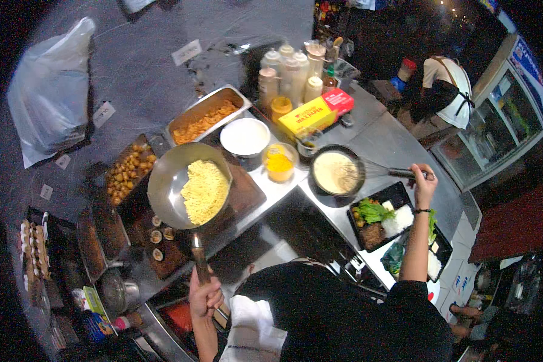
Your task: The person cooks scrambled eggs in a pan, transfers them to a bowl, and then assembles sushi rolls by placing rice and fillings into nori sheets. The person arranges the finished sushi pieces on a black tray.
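Across the far side of the worktop (326,208), squeeze bottles (292,72) stood clustered behind a yellow-and-red box (317,113). Nearer were a metal tray (225,96) of orange food, a white-topped tub (245,137) and a clear cup (280,177) of yellow food. Small browned pieces (130,172) lay left of the pan (163,178), which overlapped a brown board (247,187) and held yellow crumbly food (206,192) toward its right side. A black food box (355,230) of greens and rice stood just below the whisk (374,169). Low and near the body, the left hand (206,295) was wrapped around the pan's handle. With its forearm stretched forward, the right hand (424,179) was clamped on the whisk's handle end; the wires dipped into cream-coloured sauce (330,171) in a dark bowl (315,181).
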`<move>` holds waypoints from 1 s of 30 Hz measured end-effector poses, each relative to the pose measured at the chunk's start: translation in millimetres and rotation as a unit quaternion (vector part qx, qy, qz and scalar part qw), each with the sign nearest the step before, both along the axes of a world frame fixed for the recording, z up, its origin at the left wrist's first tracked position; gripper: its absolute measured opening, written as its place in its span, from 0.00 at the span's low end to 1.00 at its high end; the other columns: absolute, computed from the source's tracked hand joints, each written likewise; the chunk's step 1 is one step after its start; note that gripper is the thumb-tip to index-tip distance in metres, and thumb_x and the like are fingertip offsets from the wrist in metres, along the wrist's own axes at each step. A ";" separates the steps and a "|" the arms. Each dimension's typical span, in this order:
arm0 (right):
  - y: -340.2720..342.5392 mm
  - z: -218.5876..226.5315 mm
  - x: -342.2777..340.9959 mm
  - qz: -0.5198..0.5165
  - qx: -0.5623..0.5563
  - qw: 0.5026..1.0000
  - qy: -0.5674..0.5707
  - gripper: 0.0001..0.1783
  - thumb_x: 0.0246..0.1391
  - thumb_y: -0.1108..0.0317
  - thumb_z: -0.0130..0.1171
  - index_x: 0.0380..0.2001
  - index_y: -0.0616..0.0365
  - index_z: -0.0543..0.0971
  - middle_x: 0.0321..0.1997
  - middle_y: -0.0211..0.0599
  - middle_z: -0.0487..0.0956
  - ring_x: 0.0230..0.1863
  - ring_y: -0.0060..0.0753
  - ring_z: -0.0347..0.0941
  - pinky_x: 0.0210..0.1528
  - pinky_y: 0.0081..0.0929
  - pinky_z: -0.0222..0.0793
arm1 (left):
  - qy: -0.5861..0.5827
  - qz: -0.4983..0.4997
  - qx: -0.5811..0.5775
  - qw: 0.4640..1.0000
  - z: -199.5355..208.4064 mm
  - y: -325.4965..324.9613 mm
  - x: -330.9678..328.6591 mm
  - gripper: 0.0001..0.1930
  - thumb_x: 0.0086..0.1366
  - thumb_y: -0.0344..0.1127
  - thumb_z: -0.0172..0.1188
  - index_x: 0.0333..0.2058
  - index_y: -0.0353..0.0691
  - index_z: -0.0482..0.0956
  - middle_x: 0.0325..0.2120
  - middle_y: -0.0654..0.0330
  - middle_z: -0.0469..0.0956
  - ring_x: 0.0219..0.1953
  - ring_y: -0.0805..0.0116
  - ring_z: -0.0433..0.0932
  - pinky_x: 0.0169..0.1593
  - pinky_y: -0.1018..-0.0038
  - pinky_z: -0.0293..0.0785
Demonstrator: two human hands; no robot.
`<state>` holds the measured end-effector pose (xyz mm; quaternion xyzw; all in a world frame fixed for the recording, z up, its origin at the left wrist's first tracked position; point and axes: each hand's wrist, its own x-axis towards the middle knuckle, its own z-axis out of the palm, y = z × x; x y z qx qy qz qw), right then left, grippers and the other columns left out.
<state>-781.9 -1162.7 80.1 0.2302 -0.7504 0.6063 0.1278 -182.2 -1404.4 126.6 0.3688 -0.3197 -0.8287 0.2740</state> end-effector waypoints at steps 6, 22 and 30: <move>-47.5 51.1 55.5 -0.013 -0.128 0.992 -0.004 0.09 0.59 0.65 0.64 0.28 0.57 0.80 0.26 0.29 0.80 0.16 0.15 0.67 0.16 0.16 0.58 | -0.012 -0.052 0.019 0.998 10.7 -63.9 50.9 0.21 0.55 0.18 0.59 0.45 0.44 0.64 0.15 0.64 0.64 0.07 0.78 0.56 0.10 0.77 0.54; -631.4 258.0 195.8 0.407 0.034 0.893 0.188 0.29 0.49 0.67 0.73 0.48 0.57 0.67 0.29 0.39 0.81 0.33 0.24 0.78 0.34 0.25 0.72 | -0.155 0.129 0.028 0.979 -13.6 -107.9 109.5 0.26 0.54 0.23 0.64 0.52 0.41 0.67 0.31 0.61 0.77 0.26 0.72 0.74 0.27 0.75 0.70; -770.2 578.1 266.6 0.217 -0.277 0.794 0.496 0.20 0.66 0.59 0.53 0.45 0.68 0.65 0.39 0.64 0.77 0.39 0.66 0.78 0.42 0.49 0.73 | -0.172 0.276 0.053 0.944 -1.1 -101.1 98.6 0.27 0.54 0.25 0.66 0.53 0.39 0.68 0.35 0.60 0.77 0.30 0.70 0.75 0.32 0.73 0.72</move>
